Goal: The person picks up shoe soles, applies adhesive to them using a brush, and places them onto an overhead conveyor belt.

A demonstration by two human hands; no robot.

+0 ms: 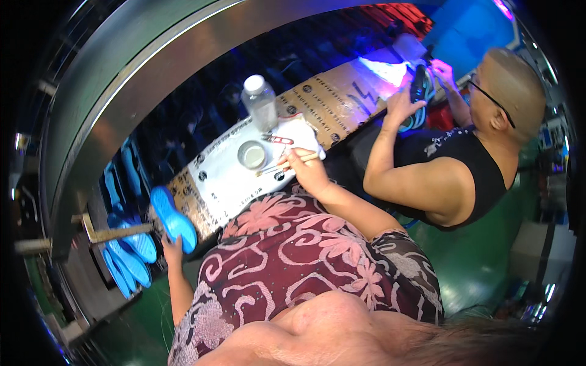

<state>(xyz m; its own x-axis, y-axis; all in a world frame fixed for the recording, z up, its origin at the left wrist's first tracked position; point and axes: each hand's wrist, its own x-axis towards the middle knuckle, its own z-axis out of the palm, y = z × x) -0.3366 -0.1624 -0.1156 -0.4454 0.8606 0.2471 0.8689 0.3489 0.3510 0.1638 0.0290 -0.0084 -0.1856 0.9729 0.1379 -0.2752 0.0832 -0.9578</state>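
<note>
A: What do we have in our hands?

B: In our left hand [173, 245] we pinch the lower end of a blue sole [174, 218], thumb laid on it. The sole is at the left end of the table [187, 194]; we can't tell whether it touches the surface.

A: And our right hand [307, 171]?

B: With that one we pinch a slim brush [310, 157] by its pale handle, over the white sheet [213, 186] toward the table's near edge. Its tip points left, just below the bowl [252, 155]; we can't tell if the bristles touch anything.

A: What else is around us?

B: A clear bottle [260, 107] with a white cap stands by the far edge. Between it and our right hand lies a small red tool [280, 140]. Past the left end, we see more blue soles [129, 259] bunched together.

A: And beside us?

B: Near the table's right end, a person in a black top [442, 158] holds a dark shoe [419, 84] under violet light.
</note>
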